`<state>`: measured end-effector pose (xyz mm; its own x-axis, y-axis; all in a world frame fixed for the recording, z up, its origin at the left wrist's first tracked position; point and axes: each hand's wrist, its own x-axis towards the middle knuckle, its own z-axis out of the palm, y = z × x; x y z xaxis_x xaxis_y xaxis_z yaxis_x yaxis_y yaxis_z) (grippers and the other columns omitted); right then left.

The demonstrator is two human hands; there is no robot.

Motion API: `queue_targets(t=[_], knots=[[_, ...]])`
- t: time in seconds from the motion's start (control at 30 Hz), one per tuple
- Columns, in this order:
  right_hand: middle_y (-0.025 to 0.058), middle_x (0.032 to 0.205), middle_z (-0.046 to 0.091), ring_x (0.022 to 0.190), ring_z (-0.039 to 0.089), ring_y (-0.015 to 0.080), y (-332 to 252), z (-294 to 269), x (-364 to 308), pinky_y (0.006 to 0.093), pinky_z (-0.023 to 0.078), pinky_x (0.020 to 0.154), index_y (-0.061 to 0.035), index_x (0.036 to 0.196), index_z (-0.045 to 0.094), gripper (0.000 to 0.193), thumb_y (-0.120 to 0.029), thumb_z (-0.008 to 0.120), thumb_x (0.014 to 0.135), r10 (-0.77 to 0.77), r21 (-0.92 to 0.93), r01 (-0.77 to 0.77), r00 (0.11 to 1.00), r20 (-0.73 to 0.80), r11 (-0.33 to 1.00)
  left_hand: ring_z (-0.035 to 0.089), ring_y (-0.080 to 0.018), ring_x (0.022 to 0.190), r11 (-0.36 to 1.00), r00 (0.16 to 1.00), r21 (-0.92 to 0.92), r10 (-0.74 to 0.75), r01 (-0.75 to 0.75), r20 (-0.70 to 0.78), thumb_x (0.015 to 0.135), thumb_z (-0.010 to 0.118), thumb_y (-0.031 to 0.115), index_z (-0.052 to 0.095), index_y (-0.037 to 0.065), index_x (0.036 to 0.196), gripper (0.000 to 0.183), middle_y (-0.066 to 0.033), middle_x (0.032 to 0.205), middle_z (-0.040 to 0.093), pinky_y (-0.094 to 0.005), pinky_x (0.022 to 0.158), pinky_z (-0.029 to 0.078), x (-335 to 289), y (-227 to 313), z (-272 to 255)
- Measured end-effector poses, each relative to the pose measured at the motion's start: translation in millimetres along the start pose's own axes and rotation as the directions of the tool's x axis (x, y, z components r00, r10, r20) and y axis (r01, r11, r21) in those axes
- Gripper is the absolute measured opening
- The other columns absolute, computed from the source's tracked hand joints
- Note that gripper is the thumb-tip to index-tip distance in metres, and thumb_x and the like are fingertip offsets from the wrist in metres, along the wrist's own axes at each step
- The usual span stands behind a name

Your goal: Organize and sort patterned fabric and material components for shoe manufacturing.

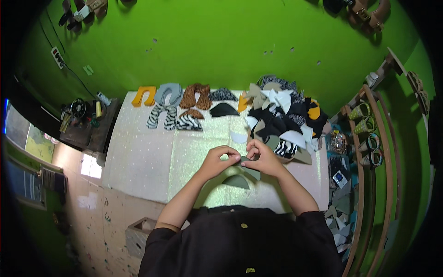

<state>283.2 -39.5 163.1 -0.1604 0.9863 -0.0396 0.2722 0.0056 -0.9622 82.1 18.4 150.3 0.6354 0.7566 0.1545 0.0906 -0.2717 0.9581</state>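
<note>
Over the near part of the white table, my left hand (220, 161) and my right hand (263, 158) pinch a grey-green cut piece (251, 173) between thumbs and fingers. The fingers hide part of it, and I cannot tell whether it is one layer or two. Just below, a similar half-round grey-green piece (236, 182) lies flat on the table. Beyond my hands rests a white half-round piece (238, 136). To the right, a large heap of cut pieces (281, 115) in black, white, beige, grey and zebra print spreads close to my right hand.
Sorted along the table's (138, 161) far side are orange (144, 96), light-blue (168, 94), brown-patterned (196, 96) and zebra-print pieces (189, 123). A sewing machine (78, 108) is at left. Sandals (364, 124) hang on a wooden rack (385, 152) at right, beside scraps.
</note>
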Motion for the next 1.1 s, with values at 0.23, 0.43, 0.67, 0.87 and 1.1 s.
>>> queue_targets(t=[0.23, 0.43, 0.67, 0.87, 1.1], knots=[[0.0014, 0.074, 0.06, 0.067, 0.054, 0.0061, 48, 38, -22, 0.0216, 0.04, 0.058, -0.0085, 0.105, 0.046, 0.044, -0.008, 0.075, 0.072, 0.064, 0.117, -0.055, 0.995, -0.08, 0.992, 0.057, -0.0111, 0.072, 0.974, 0.978, 0.096, -0.21, 0.207, 0.017, 0.083, 0.067, 0.016, 0.068, 0.0, 0.094, 0.019, -0.006, 0.079, 0.067, -0.0256, 0.07, 0.046, -46, -18, 4], [0.006, 0.077, 0.062, 0.074, 0.058, 0.0221, 72, 57, -41, 0.0347, 0.035, 0.075, -0.0084, 0.093, 0.058, 0.026, -0.03, 0.066, 0.08, 0.179, -0.434, -0.217, 0.976, -0.127, 0.875, 0.055, -0.0084, 0.067, 0.901, 0.885, -0.018, -0.43, 0.434, -0.18, 0.084, 0.066, 0.016, 0.068, 0.001, 0.092, 0.018, -0.0038, 0.073, 0.064, -0.0234, 0.063, 0.044, -68, -64, 26], [0.0043, 0.085, 0.06, 0.096, 0.049, 0.0235, 126, 79, -70, 0.0431, 0.026, 0.081, -0.01, 0.073, 0.065, 0.028, -0.037, 0.065, 0.079, 0.351, -0.507, -0.436, 0.9, -0.259, 0.744, 0.059, -0.0122, 0.059, 0.856, 0.91, 0.312, -0.375, 0.413, -0.175, 0.081, 0.068, 0.025, 0.069, 0.005, 0.091, 0.023, -0.0059, 0.067, 0.064, -0.0256, 0.056, 0.046, -82, -104, 43], [0.0041, 0.085, 0.058, 0.093, 0.047, 0.0246, 133, 86, -74, 0.0429, 0.026, 0.078, -0.011, 0.067, 0.065, 0.028, -0.037, 0.067, 0.077, 0.319, -0.536, -0.469, 0.88, -0.352, 0.702, 0.062, -0.0178, 0.056, 0.833, 0.952, 0.46, -0.256, 0.306, -0.17, 0.079, 0.069, 0.024, 0.068, 0.007, 0.093, 0.023, -0.0078, 0.065, 0.064, -0.0288, 0.055, 0.048, -81, -111, 49], [0.0035, 0.084, 0.056, 0.091, 0.047, 0.0232, 134, 88, -72, 0.0429, 0.027, 0.078, -0.0112, 0.064, 0.062, 0.026, -0.034, 0.067, 0.077, 0.251, -0.599, -0.437, 0.894, -0.372, 0.67, 0.061, -0.0203, 0.054, 0.807, 0.976, 0.55, -0.152, 0.215, -0.157, 0.078, 0.069, 0.023, 0.065, 0.007, 0.097, 0.025, -0.0062, 0.061, 0.062, -0.0324, 0.057, 0.046, -81, -118, 51]])
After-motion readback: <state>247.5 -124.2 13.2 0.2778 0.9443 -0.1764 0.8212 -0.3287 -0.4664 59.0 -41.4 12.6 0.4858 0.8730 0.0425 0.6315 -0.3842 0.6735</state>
